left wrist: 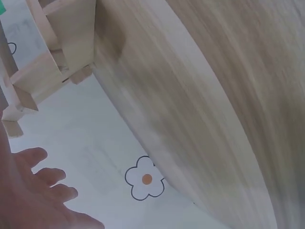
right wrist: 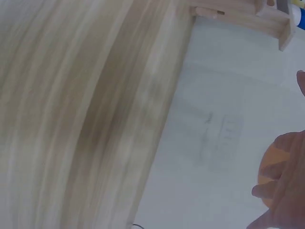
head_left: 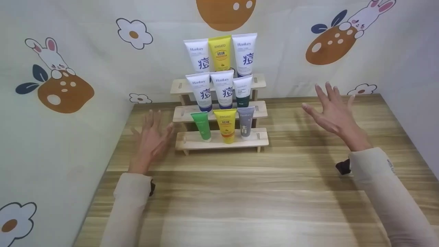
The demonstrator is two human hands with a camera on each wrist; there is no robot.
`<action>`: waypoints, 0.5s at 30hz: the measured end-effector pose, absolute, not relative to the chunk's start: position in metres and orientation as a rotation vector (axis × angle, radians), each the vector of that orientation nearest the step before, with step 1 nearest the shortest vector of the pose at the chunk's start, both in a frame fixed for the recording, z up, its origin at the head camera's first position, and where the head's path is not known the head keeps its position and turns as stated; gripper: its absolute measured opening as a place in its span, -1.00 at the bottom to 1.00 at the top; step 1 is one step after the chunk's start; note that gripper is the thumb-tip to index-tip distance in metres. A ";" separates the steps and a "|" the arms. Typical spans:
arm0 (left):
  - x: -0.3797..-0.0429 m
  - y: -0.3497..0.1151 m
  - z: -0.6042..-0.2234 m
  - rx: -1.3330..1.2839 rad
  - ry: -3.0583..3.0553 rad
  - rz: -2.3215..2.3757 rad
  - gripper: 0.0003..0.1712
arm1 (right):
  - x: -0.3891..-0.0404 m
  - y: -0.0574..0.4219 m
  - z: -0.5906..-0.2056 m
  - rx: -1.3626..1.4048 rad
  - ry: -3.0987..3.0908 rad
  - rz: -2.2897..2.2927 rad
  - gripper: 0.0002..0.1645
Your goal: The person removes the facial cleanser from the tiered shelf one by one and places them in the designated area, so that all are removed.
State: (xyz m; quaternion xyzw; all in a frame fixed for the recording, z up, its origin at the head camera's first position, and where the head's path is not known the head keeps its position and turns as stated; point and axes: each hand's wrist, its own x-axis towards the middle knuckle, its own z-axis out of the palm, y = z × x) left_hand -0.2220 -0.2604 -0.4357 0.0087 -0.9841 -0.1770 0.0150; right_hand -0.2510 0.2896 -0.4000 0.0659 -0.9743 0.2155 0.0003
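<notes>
A three-tier wooden stand [head_left: 185, 144] holds several squeeze tubes. On its bottom step are a green tube [head_left: 201, 126], a yellow tube [head_left: 225, 125] and a grey tube [head_left: 246, 122]. White tubes with blue print [head_left: 200, 90] and a white-and-green tube [head_left: 243, 91] fill the middle step. The top step bears two white tubes and a yellow tube [head_left: 220, 52] between them. My left hand [head_left: 151, 139] is just left of the stand, fingers spread, holding nothing. Farther off to the right, my right hand [head_left: 332, 111] has its fingers spread and holds nothing.
The stand is on a wood-grain table [head_left: 253, 199], near its back edge. A pale cloth wall [head_left: 291, 51] printed with rabbits, orange shapes and flowers surrounds the table at the back and sides. Dark pieces [head_left: 343, 167] show at both sleeve cuffs.
</notes>
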 end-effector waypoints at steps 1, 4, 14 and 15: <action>-0.221 -0.260 -0.435 0.028 -3.067 -0.584 -0.02 | -0.251 0.288 -0.397 0.215 -3.061 0.747 0.07; -0.217 -0.259 -0.432 0.024 -3.080 -0.657 -0.02 | -0.250 0.283 -0.390 0.240 -3.057 0.990 0.00; -0.207 -0.254 -0.422 0.109 -2.976 -1.159 -0.04 | -0.248 0.269 -0.367 0.282 -2.888 1.590 -0.14; -0.207 -0.253 -0.420 0.121 -2.958 -1.213 -0.05 | -0.248 0.267 -0.365 0.300 -2.859 1.636 -0.14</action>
